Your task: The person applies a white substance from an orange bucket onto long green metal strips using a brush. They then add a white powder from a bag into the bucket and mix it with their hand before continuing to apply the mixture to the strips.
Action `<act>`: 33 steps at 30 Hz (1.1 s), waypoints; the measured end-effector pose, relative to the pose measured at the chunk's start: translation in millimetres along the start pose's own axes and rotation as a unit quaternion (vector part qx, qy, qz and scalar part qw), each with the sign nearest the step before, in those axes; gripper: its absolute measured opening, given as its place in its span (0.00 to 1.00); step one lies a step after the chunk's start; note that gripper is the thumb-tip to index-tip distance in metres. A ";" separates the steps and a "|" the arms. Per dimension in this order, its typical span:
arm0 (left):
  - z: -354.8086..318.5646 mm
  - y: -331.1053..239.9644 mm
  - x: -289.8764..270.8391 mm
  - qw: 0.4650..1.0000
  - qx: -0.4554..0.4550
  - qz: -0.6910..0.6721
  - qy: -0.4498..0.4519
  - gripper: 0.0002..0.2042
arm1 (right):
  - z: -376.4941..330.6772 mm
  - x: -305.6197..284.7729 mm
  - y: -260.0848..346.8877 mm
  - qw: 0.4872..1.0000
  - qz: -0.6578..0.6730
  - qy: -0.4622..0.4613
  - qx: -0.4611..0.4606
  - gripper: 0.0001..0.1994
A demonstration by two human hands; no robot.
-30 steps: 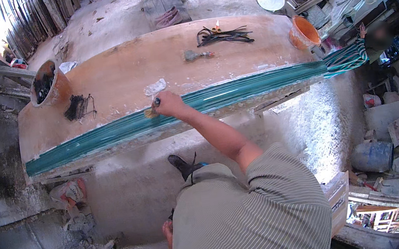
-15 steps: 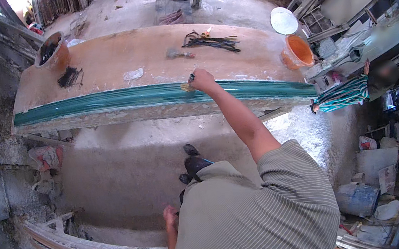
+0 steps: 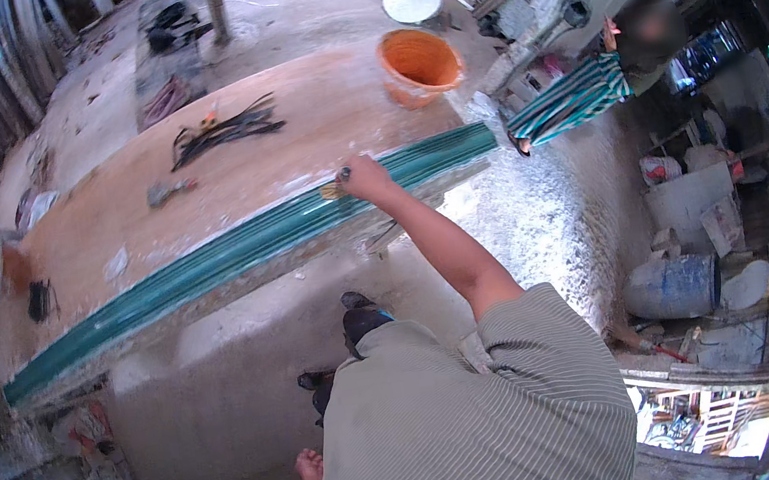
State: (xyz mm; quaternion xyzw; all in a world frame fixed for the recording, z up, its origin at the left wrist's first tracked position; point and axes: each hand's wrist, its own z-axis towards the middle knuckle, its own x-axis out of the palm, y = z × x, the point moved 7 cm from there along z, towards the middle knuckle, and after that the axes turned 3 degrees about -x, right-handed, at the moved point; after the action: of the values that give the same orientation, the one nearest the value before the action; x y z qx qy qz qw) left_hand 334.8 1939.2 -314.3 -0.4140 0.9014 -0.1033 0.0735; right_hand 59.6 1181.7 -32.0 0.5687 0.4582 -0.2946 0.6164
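Note:
My right hand (image 3: 365, 177) is closed round the dark handle of a paintbrush (image 3: 331, 192). Its pale yellow bristles rest on a long green ribbed moulding (image 3: 212, 256), glossy as if wet, along the near edge of a large tan table (image 3: 143, 213). By my left side hangs my left hand (image 3: 309, 465), away from the table, with its fingers curled and nothing visible in them. A second brush (image 3: 169, 192) lies on the tabletop, nearer the far side. Beyond it is a bundle of dark strips (image 3: 229, 129).
An orange bucket (image 3: 421, 65) stands at the table's right end, another (image 3: 9, 268) at its left. Near the left one lies a dark fibre tuft (image 3: 40, 300). A person in striped clothing (image 3: 570, 102) is off to the right. A blue barrel (image 3: 671, 289) lies behind, at right.
My view has turned and moved rightward, so the table now slants. My right hand and the brush are farther right along the moulding, nearer the right-hand bucket.

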 end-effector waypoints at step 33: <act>-46.7 0.1 74.4 0.990 0.050 -0.099 -0.087 0.15 | -27.5 -82.4 -183.7 0.979 -0.059 -0.182 -0.071 0.06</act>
State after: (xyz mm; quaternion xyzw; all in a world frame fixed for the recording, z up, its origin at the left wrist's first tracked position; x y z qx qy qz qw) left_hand 276.5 1888.4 -272.6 -0.5045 0.8397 -0.1189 0.1621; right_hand -142.6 1162.4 -35.2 0.4320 0.3908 -0.3957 0.7100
